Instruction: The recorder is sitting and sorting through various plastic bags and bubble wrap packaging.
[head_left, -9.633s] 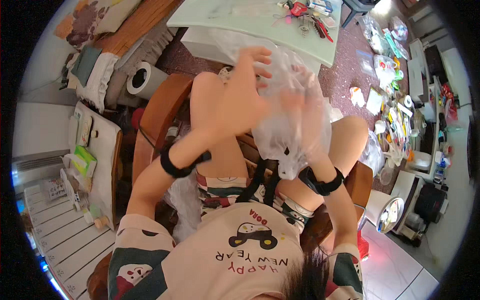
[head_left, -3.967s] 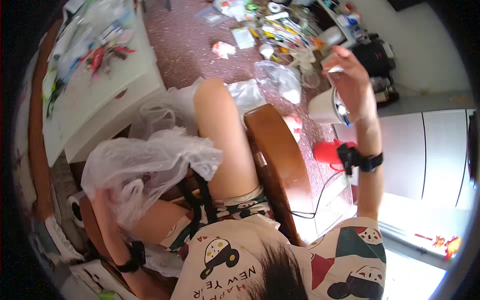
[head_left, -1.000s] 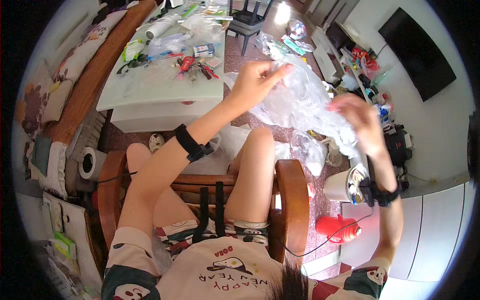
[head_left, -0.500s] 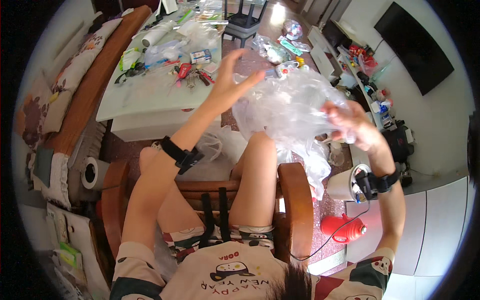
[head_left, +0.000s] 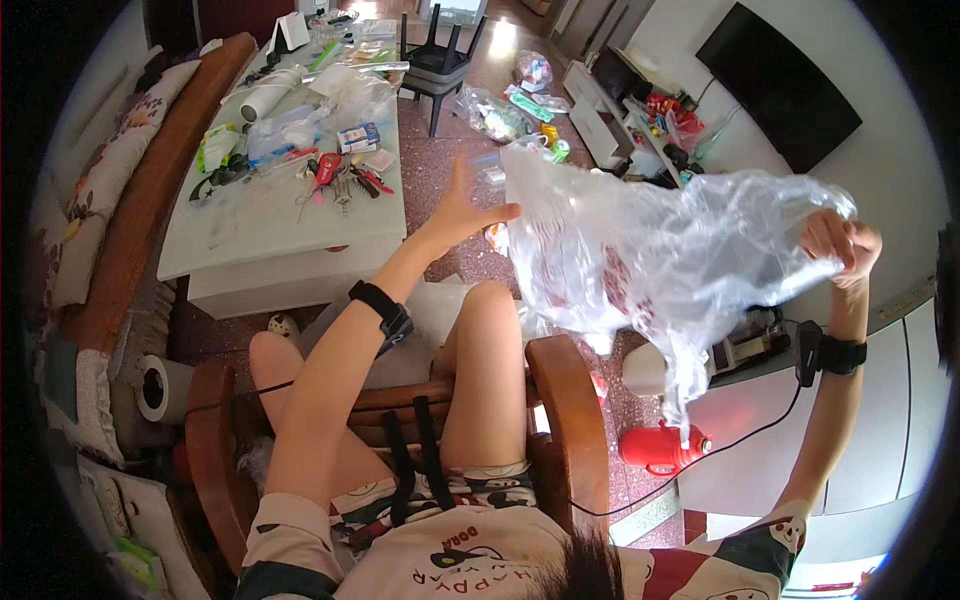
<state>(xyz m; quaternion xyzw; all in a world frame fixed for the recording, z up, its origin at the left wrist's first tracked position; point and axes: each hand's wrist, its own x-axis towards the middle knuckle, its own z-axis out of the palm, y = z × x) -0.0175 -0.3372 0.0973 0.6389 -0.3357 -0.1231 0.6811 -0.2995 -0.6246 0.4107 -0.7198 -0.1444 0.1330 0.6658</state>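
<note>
A large clear plastic bag [head_left: 600, 240] with red print hangs stretched across the air in front of me, its crumpled lower part trailing down to the right. My right hand [head_left: 845, 245], raised at the far right, is closed on one end of it. My left hand [head_left: 460, 212] has its fingers spread; its thumb is at the bag's left edge, and whether it touches the film I cannot tell. More whitish plastic [head_left: 437, 318] lies beyond my knees, partly hidden by my legs.
A glass-topped table [head_left: 245, 240] at the left bears keys [head_left: 343, 185], a small box [head_left: 358, 138] and plastic bags. A red thermos [head_left: 660, 447] and a white bin [head_left: 645, 370] stand right of my wooden chair [head_left: 570, 420]. A black stool [head_left: 435, 70] and bagged items [head_left: 495, 115] are farther off.
My right hand has swung outward to the right, spreading the bunched bag wide. My left hand has shifted slightly lower in view, still spread. The view has turned a little.
</note>
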